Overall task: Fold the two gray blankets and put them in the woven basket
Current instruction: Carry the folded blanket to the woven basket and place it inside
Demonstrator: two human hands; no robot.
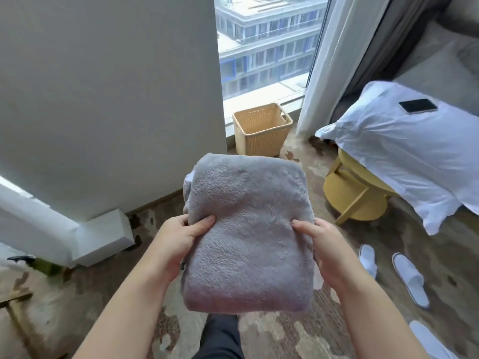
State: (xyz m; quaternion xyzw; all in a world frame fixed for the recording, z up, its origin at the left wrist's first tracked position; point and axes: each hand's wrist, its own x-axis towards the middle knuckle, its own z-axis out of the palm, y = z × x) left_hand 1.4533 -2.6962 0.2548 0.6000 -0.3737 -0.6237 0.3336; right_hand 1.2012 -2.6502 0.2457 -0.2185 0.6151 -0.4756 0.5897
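A folded gray blanket [248, 229] is held up in front of me, thick and roughly rectangular. My left hand [176, 244] grips its left edge, thumb on top and fingers underneath. My right hand [326, 250] grips the right edge the same way. The woven basket [261, 130] stands on the floor ahead by the window, beyond the blanket's far edge, and looks empty from here. A second gray blanket is not visible.
A white pillow [404, 151] with a phone [417, 105] on it lies over a yellow round side table [355, 198] at right. White slippers [409, 278] sit on the patterned carpet. A wall [103, 99] and white ledge [103, 237] stand at left; curtains [334, 60] hang right of the basket.
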